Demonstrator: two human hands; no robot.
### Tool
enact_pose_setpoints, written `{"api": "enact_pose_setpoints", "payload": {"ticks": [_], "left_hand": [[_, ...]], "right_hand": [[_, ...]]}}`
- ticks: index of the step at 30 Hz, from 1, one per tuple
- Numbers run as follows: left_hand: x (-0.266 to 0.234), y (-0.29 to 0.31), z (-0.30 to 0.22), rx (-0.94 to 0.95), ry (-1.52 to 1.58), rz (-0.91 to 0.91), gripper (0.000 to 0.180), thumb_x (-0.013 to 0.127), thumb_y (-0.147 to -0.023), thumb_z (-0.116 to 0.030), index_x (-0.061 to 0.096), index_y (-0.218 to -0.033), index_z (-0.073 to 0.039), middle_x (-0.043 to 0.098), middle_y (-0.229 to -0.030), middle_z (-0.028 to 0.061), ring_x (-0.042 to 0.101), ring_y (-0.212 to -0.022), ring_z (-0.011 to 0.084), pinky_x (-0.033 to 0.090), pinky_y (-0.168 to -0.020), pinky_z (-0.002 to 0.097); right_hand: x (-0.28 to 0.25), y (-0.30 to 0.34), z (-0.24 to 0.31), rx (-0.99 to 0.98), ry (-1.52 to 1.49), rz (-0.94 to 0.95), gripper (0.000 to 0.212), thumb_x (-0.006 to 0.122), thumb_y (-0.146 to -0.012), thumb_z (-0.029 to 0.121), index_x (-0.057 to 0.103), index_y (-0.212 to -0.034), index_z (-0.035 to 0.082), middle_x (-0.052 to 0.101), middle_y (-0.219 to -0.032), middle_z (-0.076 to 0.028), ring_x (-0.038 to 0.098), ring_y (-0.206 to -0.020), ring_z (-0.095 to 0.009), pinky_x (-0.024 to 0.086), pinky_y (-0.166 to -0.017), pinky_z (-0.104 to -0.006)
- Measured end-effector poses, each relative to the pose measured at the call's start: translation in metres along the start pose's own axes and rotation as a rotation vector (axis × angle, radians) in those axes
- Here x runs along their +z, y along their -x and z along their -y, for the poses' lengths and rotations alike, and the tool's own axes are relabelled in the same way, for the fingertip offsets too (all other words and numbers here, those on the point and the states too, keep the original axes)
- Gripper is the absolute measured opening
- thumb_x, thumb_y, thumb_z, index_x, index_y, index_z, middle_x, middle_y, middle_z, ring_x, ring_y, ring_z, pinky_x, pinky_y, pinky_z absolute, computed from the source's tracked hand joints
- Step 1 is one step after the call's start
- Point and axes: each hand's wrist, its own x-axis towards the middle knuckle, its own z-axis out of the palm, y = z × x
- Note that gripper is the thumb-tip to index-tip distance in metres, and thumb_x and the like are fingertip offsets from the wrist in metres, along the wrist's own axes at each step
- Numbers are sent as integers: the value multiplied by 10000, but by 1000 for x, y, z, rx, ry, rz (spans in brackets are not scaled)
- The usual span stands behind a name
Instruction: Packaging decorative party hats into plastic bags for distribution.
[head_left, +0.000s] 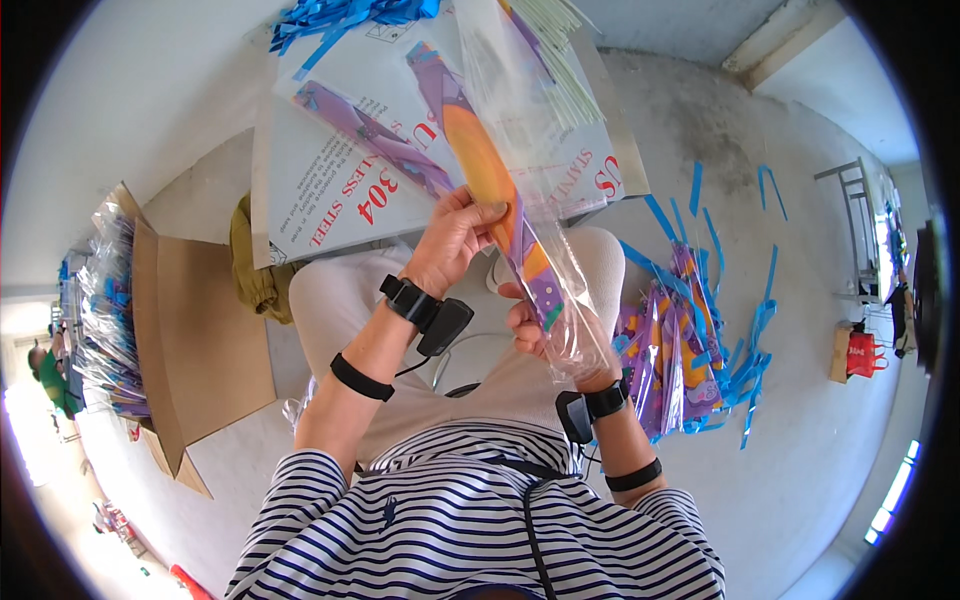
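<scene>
Left grip (456,235) pinches a purple-and-orange printed strip (478,150) about midway, far end over the counter (300,215), near end toward me. Right grip (530,322) curled by that near end; a clear sleeve (578,345) drapes across it, so cannot tell whether it is clasping. Second purple strip (370,132) on the counter, left of mine. Blue bundle (350,12) and pale strips (570,80) crowd the far side. Floor (730,150) right: printed packets (665,345) tangled with blue ribbons (762,335). Left: open cardboard box (215,335), wrapped packets (110,300) filling it.

There are 2 hands (450,242), 1 held patterned strip (475,145), 4 black armbands (360,378) and 1 striped shirt (450,520).
</scene>
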Motion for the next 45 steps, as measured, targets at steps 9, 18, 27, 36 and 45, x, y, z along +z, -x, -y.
{"api": "enact_pose_setpoints", "payload": {"ticks": [9,18,27,36,45], "left_hand": [[7,6,-9,85,-212,-140,248,746,-834,-93,642,-1058,-71,697,-954,5,651,-850,84,496,-755,267],[9,-8,0,58,-287,-179,223,760,-825,-138,627,-993,-74,684,-889,2,658,-782,91,506,-695,258],[-93,3,32,-43,-93,-589,197,699,-878,-135,581,-1011,-51,672,-907,74,687,-796,195,532,-735,322],[-87,-9,45,12,-138,-568,253,739,-837,-74,517,-957,-50,680,-916,116,703,-822,248,573,-785,365],[-76,2,45,-239,-106,-465,178,697,-878,-190,597,-934,-54,694,-893,96,699,-789,219,529,-717,345]], "right_hand": [[12,5,20,-36,342,-238,714,411,-1026,538,472,-1350,-96,647,-1150,-259,654,-1080,-341,519,-955,-405],[11,-1,52,-180,1052,-417,353,595,-872,-25,657,-1218,-11,706,-999,-19,644,-795,-95,515,-730,-245],[-5,-8,81,-217,1222,-544,354,568,-810,6,706,-1136,-18,724,-910,-26,636,-757,-81,487,-734,-226],[-4,-19,75,-233,1205,-483,361,596,-813,12,708,-1155,-11,728,-919,-25,630,-789,-74,476,-746,-222],[7,-37,69,-211,1136,-418,385,588,-828,-29,678,-1202,-31,723,-982,-49,643,-840,-94,493,-775,-234]]}}
